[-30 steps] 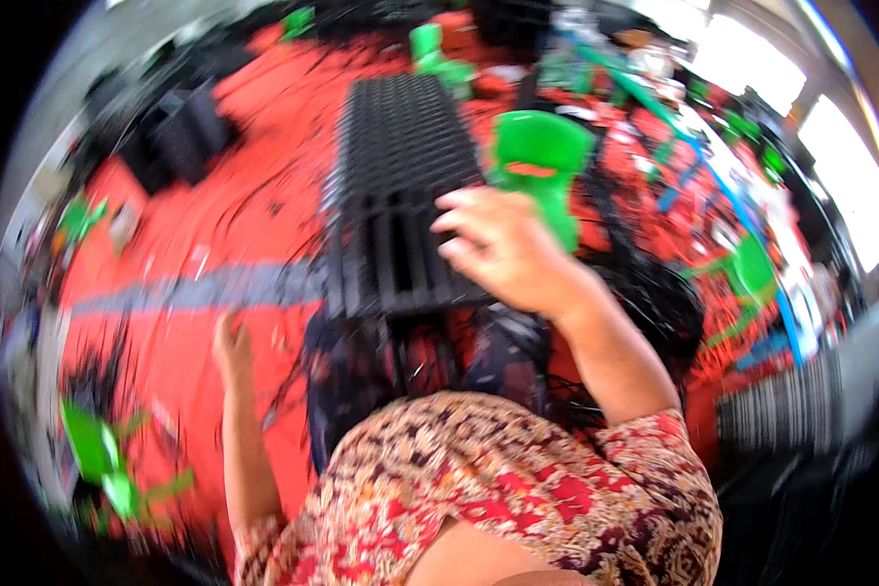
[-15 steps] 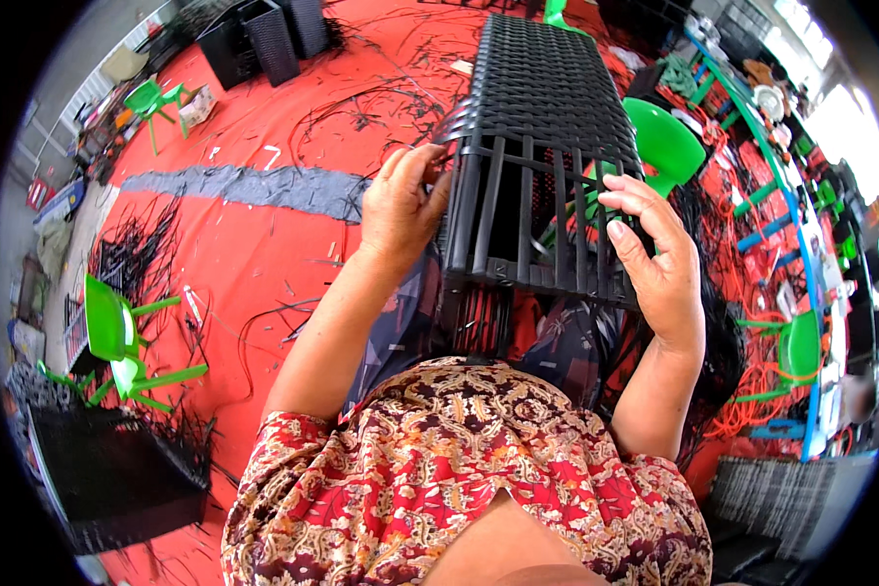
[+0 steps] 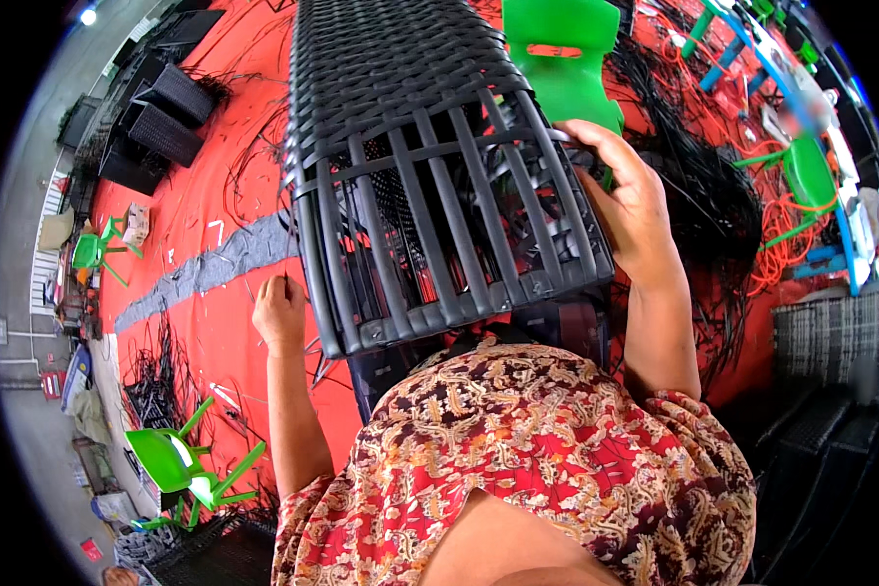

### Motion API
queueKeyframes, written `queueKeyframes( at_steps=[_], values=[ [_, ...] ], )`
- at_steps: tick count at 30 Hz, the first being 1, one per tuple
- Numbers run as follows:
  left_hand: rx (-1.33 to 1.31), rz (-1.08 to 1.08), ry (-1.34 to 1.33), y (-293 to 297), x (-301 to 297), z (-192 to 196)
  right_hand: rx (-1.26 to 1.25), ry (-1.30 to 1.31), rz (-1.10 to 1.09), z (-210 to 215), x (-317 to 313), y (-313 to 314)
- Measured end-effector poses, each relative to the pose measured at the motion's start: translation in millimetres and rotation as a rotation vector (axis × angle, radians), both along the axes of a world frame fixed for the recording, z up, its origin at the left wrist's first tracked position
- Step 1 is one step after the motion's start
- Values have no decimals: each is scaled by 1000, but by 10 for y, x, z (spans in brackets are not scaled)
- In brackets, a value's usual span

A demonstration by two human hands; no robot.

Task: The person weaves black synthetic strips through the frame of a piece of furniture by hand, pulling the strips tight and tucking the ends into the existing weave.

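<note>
Since half a second back the frame (image 3: 430, 166) fills more of the view and sits closer in; left hand (image 3: 279, 313) has dropped off its near edge and now sits low by the left corner, right hand (image 3: 630, 200) has shifted up along the right side.

Frame: black woven wicker piece, tilted, resting against the person's lap. Top part tightly woven, lower part open vertical strips with gaps; dark interior shows through. Bottom rail runs left corner to right corner just above the patterned red shirt (image 3: 537, 459).

Right hand: fingers wrapped over the frame's right edge, grasping the outer strips, thumb side toward the weave. Firm contact.

Left hand: loosely curled into a fist just beside the frame's lower left corner. Looks pinched on a thin dark strand, but too small to confirm. Touching the frame or not: cannot tell.

Around it:
- red floor mat (image 3: 215, 342) under everything, loose black strands scattered on it
- grey strip (image 3: 205, 273) running across the mat, left of the frame
- green chair (image 3: 562, 59) behind the frame's far right, just beside the right hand
- second green chair (image 3: 181, 464) lower left, on its side, well apart
- black woven boxes (image 3: 166, 122) stacked upper left, well apart
- pile of black strands (image 3: 703, 195) right of the right hand
- orange cord (image 3: 786, 234) farther right.
</note>
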State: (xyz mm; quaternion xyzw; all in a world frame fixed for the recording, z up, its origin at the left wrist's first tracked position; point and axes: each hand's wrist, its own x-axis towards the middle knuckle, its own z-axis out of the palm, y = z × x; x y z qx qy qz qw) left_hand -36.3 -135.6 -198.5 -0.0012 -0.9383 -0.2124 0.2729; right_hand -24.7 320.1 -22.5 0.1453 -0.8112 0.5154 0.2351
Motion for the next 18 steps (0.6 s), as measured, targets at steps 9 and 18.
queueKeyframes(
  at_steps=[9, 18],
  values=[
    [-295, 516, -633, -788, 624, -965, 28, 114, -12, -132, -397, 203],
    [41, 15, -222, 118, 514, 230, 241, 266, -118, -67, -615, -52]
  ],
)
